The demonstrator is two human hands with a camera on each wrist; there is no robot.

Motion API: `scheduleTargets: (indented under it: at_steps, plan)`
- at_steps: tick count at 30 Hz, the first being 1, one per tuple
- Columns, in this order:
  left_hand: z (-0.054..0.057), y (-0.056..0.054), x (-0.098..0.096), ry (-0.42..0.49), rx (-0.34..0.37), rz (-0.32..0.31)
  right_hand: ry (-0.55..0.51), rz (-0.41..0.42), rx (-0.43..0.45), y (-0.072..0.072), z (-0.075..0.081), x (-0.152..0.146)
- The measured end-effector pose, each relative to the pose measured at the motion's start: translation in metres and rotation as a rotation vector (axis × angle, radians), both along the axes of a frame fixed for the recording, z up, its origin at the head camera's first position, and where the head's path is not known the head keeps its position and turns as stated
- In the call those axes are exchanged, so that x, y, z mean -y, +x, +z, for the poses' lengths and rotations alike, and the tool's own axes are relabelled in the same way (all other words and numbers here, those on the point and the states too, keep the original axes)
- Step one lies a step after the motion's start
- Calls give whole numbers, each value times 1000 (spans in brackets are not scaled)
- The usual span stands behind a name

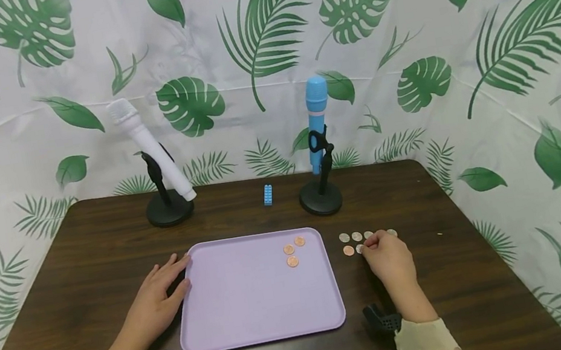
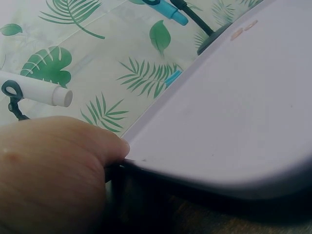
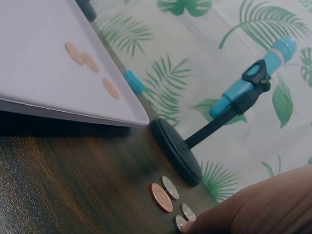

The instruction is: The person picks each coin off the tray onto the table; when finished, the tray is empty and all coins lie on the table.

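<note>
A light purple tray (image 1: 256, 301) lies on the dark wooden table. Against its left rim rests my left hand (image 1: 159, 295), fingers spread and extended, thumb at the edge. Three copper coins (image 1: 292, 262) sit in the tray's upper right part. To the right of the tray, silver coins (image 1: 344, 237) and a copper coin (image 1: 348, 250) lie in two short rows on the table. My right hand (image 1: 390, 261) is over these rows with bent fingers, its fingertips pinching at a silver coin (image 3: 180, 223) in the nearer row. The hand hides part of the rows.
Behind the tray, a white microphone (image 1: 155, 149) leans in a black stand (image 1: 169, 210) at left, and a blue microphone (image 1: 316, 99) in another stand (image 1: 320, 198) at right. Between them lies a blue toy brick (image 1: 268, 195). A leaf-patterned cloth (image 1: 274, 133) hangs behind the table.
</note>
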State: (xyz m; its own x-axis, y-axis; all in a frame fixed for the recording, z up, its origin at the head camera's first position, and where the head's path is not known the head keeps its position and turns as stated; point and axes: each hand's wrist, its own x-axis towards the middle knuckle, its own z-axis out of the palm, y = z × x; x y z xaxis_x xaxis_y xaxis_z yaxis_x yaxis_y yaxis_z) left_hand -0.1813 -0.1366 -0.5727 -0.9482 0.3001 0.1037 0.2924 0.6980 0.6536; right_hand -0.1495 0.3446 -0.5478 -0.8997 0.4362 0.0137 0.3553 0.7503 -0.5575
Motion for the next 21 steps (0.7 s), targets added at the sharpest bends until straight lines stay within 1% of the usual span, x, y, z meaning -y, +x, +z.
scheduleTargets:
  at_steps: [15, 18, 21]
  plan:
    - [-2, -1, 1, 4, 2, 3, 15, 5, -7, -1, 1, 0]
    - [-2, 0, 0, 7, -1, 2, 11, 0, -38, 0, 1, 1]
    - [-2, 0, 0, 9, -12, -1, -5, 7, -107, -2, 0, 4]
